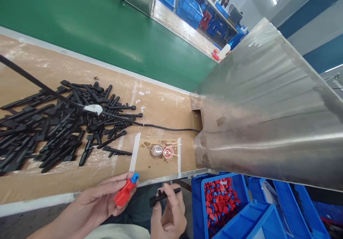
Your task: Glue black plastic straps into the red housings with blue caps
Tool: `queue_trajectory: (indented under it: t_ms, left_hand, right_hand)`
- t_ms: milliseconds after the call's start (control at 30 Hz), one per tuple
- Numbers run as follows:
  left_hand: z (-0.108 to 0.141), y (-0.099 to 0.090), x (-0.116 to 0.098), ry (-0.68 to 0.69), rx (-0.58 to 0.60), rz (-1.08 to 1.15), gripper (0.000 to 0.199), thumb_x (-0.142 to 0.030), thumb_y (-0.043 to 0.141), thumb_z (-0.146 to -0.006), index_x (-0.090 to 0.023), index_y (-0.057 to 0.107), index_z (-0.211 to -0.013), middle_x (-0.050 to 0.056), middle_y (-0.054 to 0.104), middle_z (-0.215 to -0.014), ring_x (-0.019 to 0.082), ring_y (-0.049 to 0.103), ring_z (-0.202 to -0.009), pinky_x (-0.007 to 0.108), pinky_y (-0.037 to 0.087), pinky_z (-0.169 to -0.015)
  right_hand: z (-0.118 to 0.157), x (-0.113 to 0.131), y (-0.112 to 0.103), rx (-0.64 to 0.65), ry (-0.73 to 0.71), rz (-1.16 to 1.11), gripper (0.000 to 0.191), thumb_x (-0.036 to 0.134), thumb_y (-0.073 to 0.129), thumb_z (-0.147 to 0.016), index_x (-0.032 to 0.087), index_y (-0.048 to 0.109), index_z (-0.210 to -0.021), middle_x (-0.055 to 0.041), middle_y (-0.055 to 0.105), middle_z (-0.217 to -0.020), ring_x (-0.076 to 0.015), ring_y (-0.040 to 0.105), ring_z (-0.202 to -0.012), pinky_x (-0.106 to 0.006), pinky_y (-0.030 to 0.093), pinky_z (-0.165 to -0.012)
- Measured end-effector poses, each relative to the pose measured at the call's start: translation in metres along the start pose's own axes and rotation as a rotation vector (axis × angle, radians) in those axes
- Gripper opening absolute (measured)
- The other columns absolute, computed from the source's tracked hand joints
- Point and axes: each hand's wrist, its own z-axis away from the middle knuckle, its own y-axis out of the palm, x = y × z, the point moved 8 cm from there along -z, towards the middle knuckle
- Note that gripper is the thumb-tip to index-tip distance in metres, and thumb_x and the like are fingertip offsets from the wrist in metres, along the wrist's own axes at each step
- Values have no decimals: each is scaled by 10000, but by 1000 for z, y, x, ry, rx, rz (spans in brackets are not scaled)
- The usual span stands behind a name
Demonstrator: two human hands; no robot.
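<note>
My left hand (107,196) is closed on a red plastic piece with a blue tip (125,192), held near the front edge of the table. Just to the right, my right hand (171,210) pinches a short black plastic part (164,196) between thumb and fingers. The two pieces are apart. Many similar black parts (64,124) lie heaped on the cardboard-covered table at the left. Beyond my hands, a small clear cup (156,150) stands beside a small cup of pinkish liquid (168,152) with thin sticks resting on it.
A large metal panel (262,117) rises at the right, with a black cable (166,128) running to its notch. A blue bin (198,203) of red-and-blue pieces (221,199) sits below, right of my hands. A green belt (102,39) lies behind the table. Another person (226,1) is far off.
</note>
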Motion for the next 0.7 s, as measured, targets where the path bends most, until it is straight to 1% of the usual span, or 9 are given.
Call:
queue_trajectory:
  t_ms: [67, 167, 233, 367, 467, 533, 633, 700]
  left_hand:
    - [0, -1, 0, -13, -3, 8, 426, -409, 1120, -686, -176, 910, -974, 60, 787, -860, 160, 588, -685, 236, 590, -571]
    - [0, -2, 1, -29, -10, 29, 452, -406, 1139, -650, -197, 914, -982, 70, 812, -911, 176, 619, -729, 249, 611, -612]
    - [0, -2, 1, -35, -15, 36, 445, -406, 1143, -642, -209, 914, -968, 69, 821, -921, 180, 628, -739, 252, 618, -625]
    - [-1, 1, 1, -40, -14, 32, 431, -418, 1144, -633, -219, 918, -940, 60, 814, -889, 174, 615, -712, 238, 599, -587]
    - [-2, 3, 0, -37, -10, 23, 443, -438, 1145, -619, -227, 923, -938, 54, 800, -870, 169, 601, -706, 229, 597, -589]
    - [-2, 3, 0, -35, -2, 7, 441, -460, 1136, -624, -224, 921, -928, 44, 776, -836, 165, 585, -692, 219, 581, -563]
    - [-1, 3, -1, -22, -6, -14, 417, -479, 1106, -664, -208, 914, -917, 31, 739, -791, 162, 557, -663, 218, 555, -531]
    - [-2, 4, 1, -33, -5, -2, 417, -452, 1107, -667, -199, 914, -937, 34, 742, -795, 166, 563, -669, 226, 566, -553]
  right_hand:
    - [-4, 8, 3, 3, -67, 12, 444, 31, 660, -995, 266, 830, -1332, -118, 827, -1099, -245, 834, -970, -347, 716, -868]
    - [-10, 17, 9, 38, -143, 9, 495, 7, 660, -996, 322, 808, -1348, -75, 831, -1061, -213, 819, -956, -317, 696, -854]
    - [-14, 20, 12, 55, -171, -26, 500, 13, 661, -1000, 347, 802, -1343, -53, 828, -1046, -193, 808, -921, -297, 685, -826]
    - [-24, 25, 18, 76, -205, -129, 494, 25, 646, -1012, 364, 800, -1336, -29, 799, -970, -172, 769, -832, -269, 655, -720]
    - [-30, 28, 25, 136, -246, -194, 503, 54, 647, -1033, 363, 765, -1413, -30, 799, -934, -172, 752, -796, -284, 666, -718]
    - [-30, 27, 30, 188, -270, -234, 500, 93, 639, -1063, 362, 734, -1474, -40, 806, -922, -174, 743, -773, -288, 670, -696]
    - [-23, 18, 35, 247, -244, -297, 461, 186, 639, -1106, 348, 700, -1533, -80, 832, -955, -185, 757, -766, -277, 656, -628]
    - [-16, 6, 35, 249, -158, -345, 413, 259, 658, -1119, 340, 714, -1520, -93, 843, -962, -198, 781, -769, -287, 662, -622]
